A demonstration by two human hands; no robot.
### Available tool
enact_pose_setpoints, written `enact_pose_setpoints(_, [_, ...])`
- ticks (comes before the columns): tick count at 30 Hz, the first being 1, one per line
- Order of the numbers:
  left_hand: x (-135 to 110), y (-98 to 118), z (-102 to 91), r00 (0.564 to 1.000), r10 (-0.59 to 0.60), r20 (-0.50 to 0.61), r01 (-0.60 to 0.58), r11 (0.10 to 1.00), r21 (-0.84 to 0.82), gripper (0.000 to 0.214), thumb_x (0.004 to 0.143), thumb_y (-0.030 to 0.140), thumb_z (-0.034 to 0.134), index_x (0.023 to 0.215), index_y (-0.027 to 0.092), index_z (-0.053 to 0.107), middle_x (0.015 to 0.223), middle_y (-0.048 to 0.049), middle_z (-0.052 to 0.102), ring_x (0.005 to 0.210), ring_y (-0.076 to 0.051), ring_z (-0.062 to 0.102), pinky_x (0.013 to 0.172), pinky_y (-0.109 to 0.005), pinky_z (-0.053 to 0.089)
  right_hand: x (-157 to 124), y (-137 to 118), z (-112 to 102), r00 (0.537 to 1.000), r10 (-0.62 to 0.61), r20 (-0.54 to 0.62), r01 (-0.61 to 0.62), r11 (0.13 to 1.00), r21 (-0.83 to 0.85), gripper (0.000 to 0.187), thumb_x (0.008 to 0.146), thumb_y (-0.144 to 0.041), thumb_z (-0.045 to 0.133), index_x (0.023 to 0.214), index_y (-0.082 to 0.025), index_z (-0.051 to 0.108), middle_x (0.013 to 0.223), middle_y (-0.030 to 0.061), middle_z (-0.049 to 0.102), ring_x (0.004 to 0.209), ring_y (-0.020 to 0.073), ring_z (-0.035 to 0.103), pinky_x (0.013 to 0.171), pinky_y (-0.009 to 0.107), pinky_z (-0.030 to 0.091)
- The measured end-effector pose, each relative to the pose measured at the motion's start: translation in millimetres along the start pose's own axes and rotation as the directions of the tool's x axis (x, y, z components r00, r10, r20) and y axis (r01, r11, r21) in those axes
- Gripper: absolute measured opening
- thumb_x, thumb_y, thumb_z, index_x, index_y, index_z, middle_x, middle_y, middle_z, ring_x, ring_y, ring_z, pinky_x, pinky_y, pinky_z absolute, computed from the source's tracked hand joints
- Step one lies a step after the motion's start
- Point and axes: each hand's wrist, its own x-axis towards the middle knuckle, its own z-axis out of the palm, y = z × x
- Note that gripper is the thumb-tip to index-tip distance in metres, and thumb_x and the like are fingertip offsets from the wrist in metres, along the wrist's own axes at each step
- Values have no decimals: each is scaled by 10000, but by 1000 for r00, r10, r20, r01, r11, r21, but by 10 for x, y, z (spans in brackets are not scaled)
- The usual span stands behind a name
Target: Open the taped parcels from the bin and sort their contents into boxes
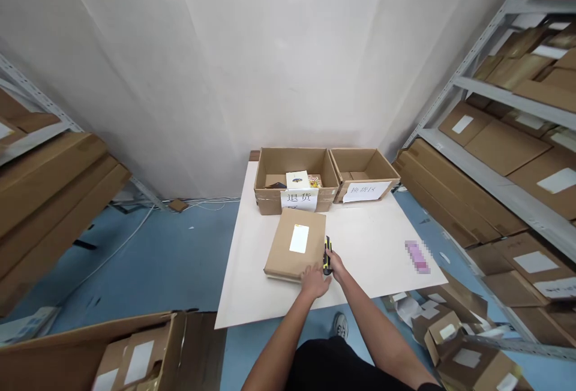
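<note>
A closed brown cardboard box point(281, 246) with a white label on top lies on the white table point(360, 259). My left hand point(315, 282) rests with fingers spread on the box's near right corner. In my right hand point(336, 264) is a yellow and black utility knife point(327, 256), held upright beside the box's right side. Whether its blade touches the box I cannot tell.
At the table's back stand two open cartons with handwritten signs: the left carton point(270, 202) holds several small items, and the right carton point(369, 190) is beside it. A blurred pink item point(417, 256) lies at right. Shelves point(495, 94) flank the table; discarded boxes point(443, 325) cover the floor at right.
</note>
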Motion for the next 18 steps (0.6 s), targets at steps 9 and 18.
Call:
enact_pose_setpoints(9, [161, -1316, -427, 936, -214, -280, 225, 974, 6, 791, 977, 466, 424, 1682, 153, 249, 1774, -169, 52, 1631, -388, 114, 1260, -533, 264, -96, 168, 109, 997, -27, -76, 26, 1000, -16, 481, 800, -715, 688, 808, -247, 580, 727, 31, 674, 707, 233, 707, 626, 319, 553])
enact_pose_setpoints(18, [93, -930, 138, 917, -292, -272, 203, 929, -311, 906, 936, 631, 504, 1689, 206, 232, 1780, -152, -11, 1623, -432, 103, 1261, -604, 236, -253, -378, -18, 990, -122, -71, 110, 982, -156, 570, 687, -740, 734, 911, -222, 656, 859, 43, 751, 875, 243, 731, 727, 294, 554])
